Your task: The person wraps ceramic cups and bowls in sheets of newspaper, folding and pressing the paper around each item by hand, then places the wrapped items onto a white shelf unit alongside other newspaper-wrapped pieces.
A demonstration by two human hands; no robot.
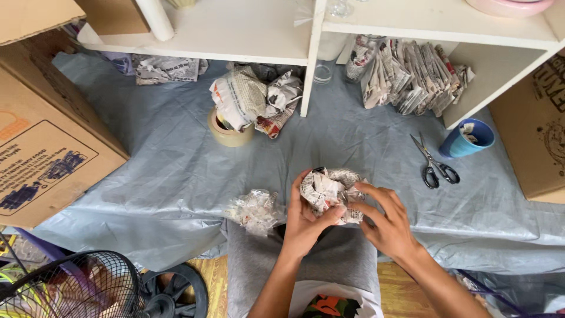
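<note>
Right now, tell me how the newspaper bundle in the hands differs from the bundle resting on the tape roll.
The held newspaper bundle is gripped between the left hand and right hand, above the lap; the bundle on the tape roll lies untouched on the grey sheet under the shelf. The held one looks smaller and rounder; the other is larger and lumpier. Both are crumpled printed newspaper.

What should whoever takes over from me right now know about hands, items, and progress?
Left hand and right hand both grip a newspaper-wrapped bundle over the lap. A clear-plastic-wrapped bundle lies left of it on the grey sheet. Tape roll, scissors and folded newspapers are ahead. Done: paper around the item. Left: no tape on it yet.
</note>
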